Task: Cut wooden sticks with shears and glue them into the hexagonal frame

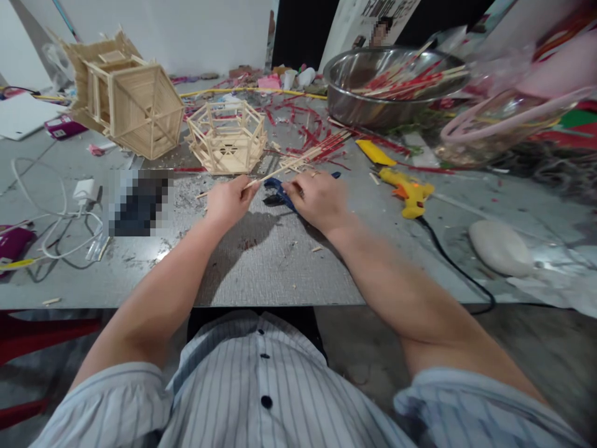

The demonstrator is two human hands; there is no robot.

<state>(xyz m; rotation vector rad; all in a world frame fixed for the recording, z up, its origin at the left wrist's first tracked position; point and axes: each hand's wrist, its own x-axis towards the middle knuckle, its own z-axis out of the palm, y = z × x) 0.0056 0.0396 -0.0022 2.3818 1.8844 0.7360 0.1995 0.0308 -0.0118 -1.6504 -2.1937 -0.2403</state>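
The left hand [232,200] pinches a thin pale wooden stick [269,175] between closed fingertips; just right, the right hand [319,196] curls around dark-blue-handled cutters [285,198], both forearms reaching far

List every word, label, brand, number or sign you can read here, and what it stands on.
No text reads clearly enough to quote.
White banner with large dark characters: blurred, cut off by the picture's top edge.
Small purple box with white print: too small.
Purple packet at the left edge: too blurred.

White charger [86,190], looped white cable [61,214]
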